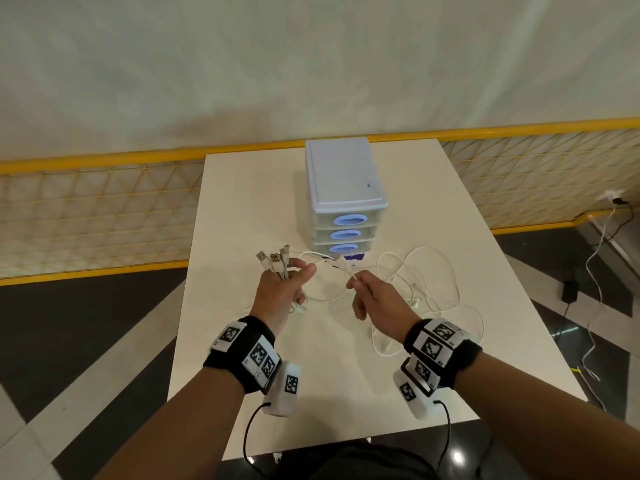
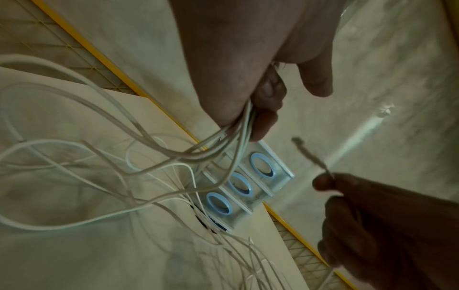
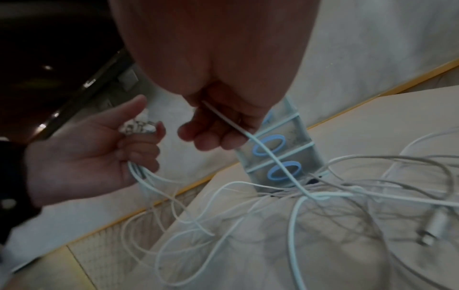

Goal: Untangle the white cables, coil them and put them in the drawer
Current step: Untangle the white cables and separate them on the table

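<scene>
Several white cables (image 1: 429, 282) lie tangled on the white table (image 1: 242, 209), in front of a small three-drawer unit (image 1: 341, 188) with blue oval handles; all drawers look closed. My left hand (image 1: 289, 285) is raised above the table and grips a bundle of cables near their USB plugs (image 1: 273, 259), which stick up out of the fist. My right hand (image 1: 367, 289) pinches one single cable (image 3: 248, 135) near its end, which runs down into the tangle (image 3: 315, 194). In the left wrist view the gripped strands (image 2: 223, 141) hang from the left hand (image 2: 248, 88).
A loose plug (image 3: 434, 225) lies on the table at the right of the tangle. A yellow mesh barrier (image 1: 86, 209) runs behind the table. On the floor at the right lie other cables and a dark adapter (image 1: 569, 289).
</scene>
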The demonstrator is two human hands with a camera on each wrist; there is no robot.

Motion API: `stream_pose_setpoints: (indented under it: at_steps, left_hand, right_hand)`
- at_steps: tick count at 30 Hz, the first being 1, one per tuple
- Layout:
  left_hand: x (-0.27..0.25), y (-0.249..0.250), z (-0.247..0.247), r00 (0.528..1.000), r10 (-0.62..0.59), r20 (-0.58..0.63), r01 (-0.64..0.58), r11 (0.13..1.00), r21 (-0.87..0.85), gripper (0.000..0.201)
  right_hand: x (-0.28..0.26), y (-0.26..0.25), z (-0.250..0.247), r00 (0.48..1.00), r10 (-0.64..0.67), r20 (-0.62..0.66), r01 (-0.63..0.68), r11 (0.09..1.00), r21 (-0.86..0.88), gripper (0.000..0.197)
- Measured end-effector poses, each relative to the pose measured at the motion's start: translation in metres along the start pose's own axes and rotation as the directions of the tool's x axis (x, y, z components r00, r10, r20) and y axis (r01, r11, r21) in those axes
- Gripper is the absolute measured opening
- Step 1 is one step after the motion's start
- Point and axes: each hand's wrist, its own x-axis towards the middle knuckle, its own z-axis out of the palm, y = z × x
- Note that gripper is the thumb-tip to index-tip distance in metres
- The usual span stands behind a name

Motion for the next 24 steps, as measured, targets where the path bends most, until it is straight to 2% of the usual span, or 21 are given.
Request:
stream_pose_setpoints:
  at_steps: [4,7,12,15,20,24]
  left_hand:
    - [-0.003,0.002,0.007,0.999,0.032,0.021,-0.032,0.999,-0.01,0.029]
    - [-0.008,0.005,0.015,0.999,0.035,0.023,-0.035,0.999,-0.008,0.018]
    - [-0.01,0.013,0.025,0.999,0.03,-0.04,-0.029,0.999,0.024,0.024]
    - [-0.012,0.014,0.026,0.999,0.037,-0.02,-0.036,0.998,0.059,0.029]
    - [-0.014,0.016,0.026,0.998,0.054,-0.036,-0.049,0.992,0.119,0.032]
    - [-0.008,0.019,0.023,0.994,-0.033,-0.104,0.04,0.997,0.069,0.039]
  right_hand:
    - [0.005,-0.018,0.014,0.991,-0.129,-0.031,0.13,0.99,0.056,0.016]
    - [0.01,-0.032,0.025,0.985,-0.175,-0.001,0.174,0.984,0.036,0.016]
    - [0.018,-0.042,0.038,0.984,-0.179,-0.022,0.18,0.983,0.042,0.021]
    - [0.02,-0.041,0.039,0.984,-0.176,-0.03,0.178,0.983,0.053,0.021]
    - [0.019,-0.044,0.036,0.979,-0.205,-0.012,0.204,0.977,-0.061,0.025]
    - [0.02,-0.038,0.036,0.985,-0.172,-0.009,0.17,0.977,-0.132,0.021]
